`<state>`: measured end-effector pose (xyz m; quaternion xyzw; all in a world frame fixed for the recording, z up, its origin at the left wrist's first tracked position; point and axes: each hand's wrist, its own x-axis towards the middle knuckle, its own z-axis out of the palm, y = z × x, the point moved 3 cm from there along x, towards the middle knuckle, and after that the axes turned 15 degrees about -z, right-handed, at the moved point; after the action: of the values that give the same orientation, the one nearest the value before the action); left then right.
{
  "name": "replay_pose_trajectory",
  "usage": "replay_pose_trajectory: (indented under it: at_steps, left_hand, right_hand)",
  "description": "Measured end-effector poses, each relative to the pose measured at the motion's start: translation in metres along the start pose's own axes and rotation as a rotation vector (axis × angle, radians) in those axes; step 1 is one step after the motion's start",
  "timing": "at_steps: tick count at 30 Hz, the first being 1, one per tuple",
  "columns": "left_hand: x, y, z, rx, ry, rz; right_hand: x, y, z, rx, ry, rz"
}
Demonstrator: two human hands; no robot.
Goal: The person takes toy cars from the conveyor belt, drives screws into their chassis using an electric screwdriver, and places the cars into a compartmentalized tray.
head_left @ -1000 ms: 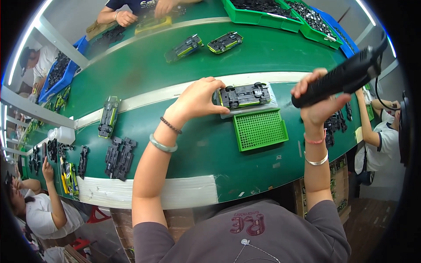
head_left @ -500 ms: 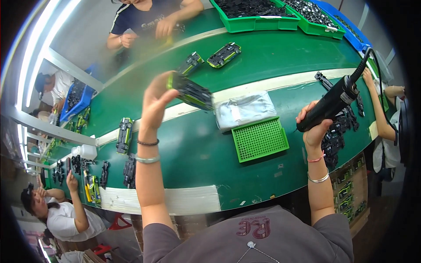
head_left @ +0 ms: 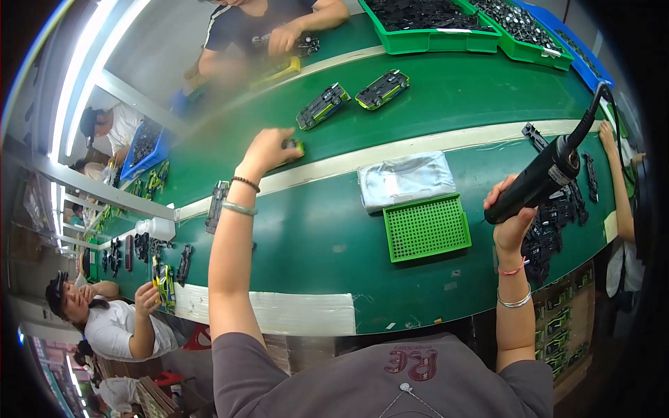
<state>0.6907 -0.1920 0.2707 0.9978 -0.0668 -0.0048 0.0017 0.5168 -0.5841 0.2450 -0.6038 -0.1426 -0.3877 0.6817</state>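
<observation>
My left hand [head_left: 267, 150] reaches over the far side of the bench, its fingers closed around a green-and-black toy car [head_left: 295, 148]. Most of that car is hidden by the hand, low by the pale strip. My right hand [head_left: 511, 219] grips a black electric screwdriver [head_left: 535, 177], its tip pointing down to the left and its cable rising to the upper right. Beyond my left hand, a toy car [head_left: 323, 107] and another toy car [head_left: 382, 90] lie with black undersides up. A further upturned car [head_left: 217, 207] is partly behind my left forearm.
A green perforated tray [head_left: 428, 228] sits before a silvery wrapped packet [head_left: 406, 181]. Black chassis parts [head_left: 543, 240] are heaped at right. Green bins [head_left: 446, 43] of parts stand at the back. Co-workers sit across and at left, one holding a green toy car [head_left: 165, 285].
My left hand has carried the toy car away from me and lowered it toward the surface beyond the pale strip. My right hand still holds the screwdriver. The view has shifted slightly.
</observation>
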Motion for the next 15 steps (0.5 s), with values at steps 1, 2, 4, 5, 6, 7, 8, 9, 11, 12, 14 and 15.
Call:
replay_pose_trajectory:
  at_steps: [1, 2, 4, 5, 6, 7, 8, 9, 11, 12, 14, 15]
  left_hand:
    - [0.003, 0.010, -0.006, -0.213, 0.095, 0.089]
    - [0.005, 0.020, -0.013, -0.426, 0.191, 0.177]
    - [0.012, 0.047, -0.027, -0.407, 0.194, 0.221]
    - [0.016, 0.063, -0.033, -0.386, 0.202, 0.269]
    - [0.019, 0.078, -0.033, -0.401, 0.177, 0.300]
    - [0.022, 0.087, -0.031, -0.390, 0.148, 0.329]
    - [0.025, 0.096, -0.028, -0.381, 0.119, 0.358]
    - [0.031, 0.109, -0.018, -0.315, 0.110, 0.371]
    - [0.040, 0.139, -0.001, -0.232, 0.089, 0.388]
    - [0.041, 0.152, 0.004, -0.211, 0.078, 0.386]
    - [0.043, 0.172, 0.013, -0.224, 0.076, 0.368]
    - [0.045, 0.182, 0.018, -0.215, 0.094, 0.378]
  right_hand:
    - [0.000, 0.000, -0.001, -0.001, -0.003, 0.005]
    - [0.000, 0.001, -0.002, 0.003, -0.001, 0.003]
    - [0.000, 0.001, -0.004, 0.001, -0.001, 0.003]
    - [0.000, -0.001, -0.006, -0.004, 0.000, 0.002]
    - [-0.001, -0.001, -0.006, -0.007, 0.001, 0.000]
    - [0.000, 0.000, -0.003, 0.000, -0.011, 0.004]
    - [-0.001, 0.002, -0.002, 0.009, -0.026, 0.046]
    - [-0.002, 0.004, -0.002, 0.014, -0.040, 0.085]
    - [-0.004, 0.003, -0.004, 0.010, -0.036, 0.086]
    - [-0.005, 0.003, -0.004, 0.009, -0.025, 0.088]
    - [-0.006, 0.002, -0.002, 0.021, -0.038, 0.103]
    - [-0.006, 0.002, -0.003, 0.019, -0.023, 0.095]
